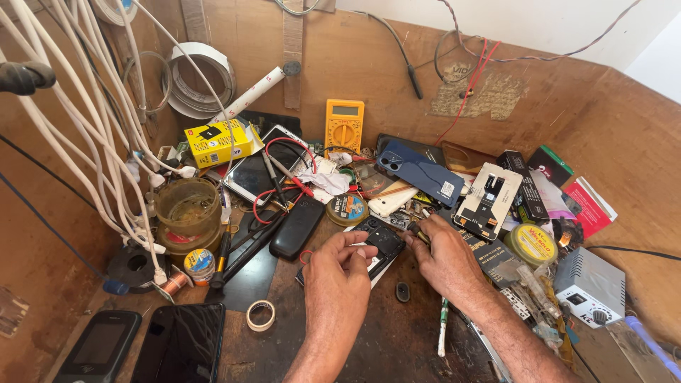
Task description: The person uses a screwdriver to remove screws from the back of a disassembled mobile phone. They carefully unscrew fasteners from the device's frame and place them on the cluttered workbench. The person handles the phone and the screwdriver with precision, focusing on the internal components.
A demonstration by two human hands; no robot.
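Cluttered workbench [397,340], hands [340,273] on opened phone [381,245]

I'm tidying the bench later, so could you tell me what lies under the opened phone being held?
Under the opened phone a white card or sheet shows at its lower edge, resting on the dark bench. The left hand covers the rest; the right hand holds a small tool.

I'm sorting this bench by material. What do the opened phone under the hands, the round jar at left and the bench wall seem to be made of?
Opened phone, steadied by the left hand: black, probably matte plastic, its inner frame showing. Round jar: translucent amber, likely plastic, cloudy and stained. Bench wall: brown pressed board or plywood, dull, scuffed, no gloss. Right hand pinches a small tool; material unclear.
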